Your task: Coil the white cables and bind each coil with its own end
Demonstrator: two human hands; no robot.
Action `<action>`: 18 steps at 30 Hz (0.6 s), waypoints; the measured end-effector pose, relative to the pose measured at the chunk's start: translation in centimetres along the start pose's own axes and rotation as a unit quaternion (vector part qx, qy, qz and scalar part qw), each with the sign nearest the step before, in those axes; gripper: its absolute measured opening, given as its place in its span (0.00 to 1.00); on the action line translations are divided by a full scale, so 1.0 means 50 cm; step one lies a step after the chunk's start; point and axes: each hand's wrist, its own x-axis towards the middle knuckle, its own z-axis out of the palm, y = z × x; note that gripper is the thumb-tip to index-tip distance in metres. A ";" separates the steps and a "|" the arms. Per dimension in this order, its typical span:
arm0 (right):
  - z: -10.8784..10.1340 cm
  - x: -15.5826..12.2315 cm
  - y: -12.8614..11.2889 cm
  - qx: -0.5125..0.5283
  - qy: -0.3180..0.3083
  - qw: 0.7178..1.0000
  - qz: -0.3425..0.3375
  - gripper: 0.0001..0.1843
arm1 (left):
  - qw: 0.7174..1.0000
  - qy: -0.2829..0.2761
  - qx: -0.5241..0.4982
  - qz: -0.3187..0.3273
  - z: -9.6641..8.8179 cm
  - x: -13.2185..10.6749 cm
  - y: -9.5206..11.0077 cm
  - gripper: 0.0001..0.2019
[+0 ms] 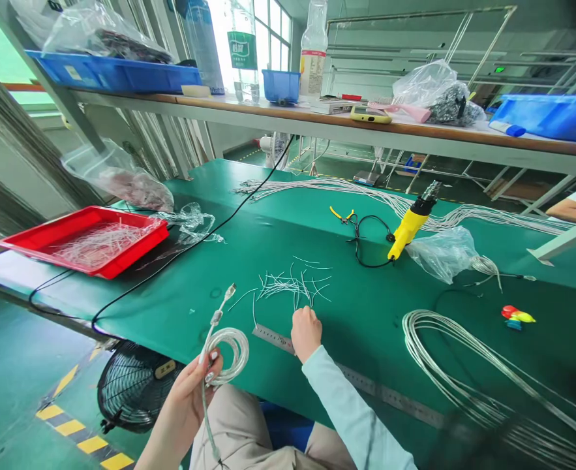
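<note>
My left hand (197, 378) is closed around a coiled clear USB cable (239, 349), just off the table's front edge. The cable's plug end (229, 292) points up above the coil, and its other end hangs down past my wrist. On the green table, my right hand (306, 331) has its fingers closed at the near side of a loose pile of short white ties (285, 287). Two thin strands rise from its fingertips toward the pile; whether they are gripped is hard to see. Beneath that hand lies a long steel ruler (380, 390), partly covered by it.
A red tray (87, 243) of thin clear strands stands left. A yellow heat gun (411, 225) and yellow-handled pliers (341, 215) lie farther back. Looped cables (444, 326) cover the right side. A black cord (184, 251) crosses the left half, and a shelf (248, 108) spans overhead.
</note>
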 end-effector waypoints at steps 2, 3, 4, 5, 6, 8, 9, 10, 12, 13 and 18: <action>-0.001 -0.009 -0.012 0.006 0.011 1.000 0.012 0.07 | 1.000 -0.001 -0.005 0.004 0.005 -0.005 0.000 0.20; -0.001 -0.013 -0.017 0.014 0.016 1.000 0.017 0.07 | 1.000 -0.001 -0.007 0.006 0.007 -0.007 -0.001 0.20; -0.003 -0.015 -0.019 0.025 0.021 0.999 0.021 0.07 | 1.000 -0.001 -0.009 0.008 0.009 -0.007 -0.001 0.20; -0.005 -0.017 -0.020 0.040 0.025 0.999 0.024 0.08 | 1.000 0.000 -0.010 0.010 0.010 -0.007 -0.002 0.20; -0.010 -0.019 -0.019 0.058 0.027 0.998 0.024 0.07 | 1.000 0.004 -0.012 0.012 0.011 -0.007 -0.003 0.21; -0.025 -0.024 -0.013 0.105 0.023 0.994 0.016 0.06 | 1.000 0.015 -0.016 0.018 0.010 -0.006 -0.005 0.22; -0.037 -0.030 -0.009 0.135 0.015 0.991 0.005 0.05 | 0.999 0.021 -0.018 0.022 0.008 -0.005 -0.005 0.22; -0.052 -0.038 -0.006 0.168 0.002 0.986 -0.009 0.06 | 0.999 0.026 -0.021 0.026 0.007 -0.005 -0.005 0.23; -0.088 -0.066 -0.002 0.245 -0.039 0.967 -0.050 0.10 | 0.999 0.031 -0.026 0.035 0.005 -0.004 -0.004 0.23; -0.109 -0.085 -0.002 0.286 -0.064 0.953 -0.074 0.12 | 0.998 0.032 -0.027 0.039 0.005 -0.004 -0.003 0.23; -0.188 -0.189 -0.022 0.415 -0.149 0.882 -0.167 0.06 | 0.996 0.044 -0.019 0.069 0.014 0.004 -0.003 0.23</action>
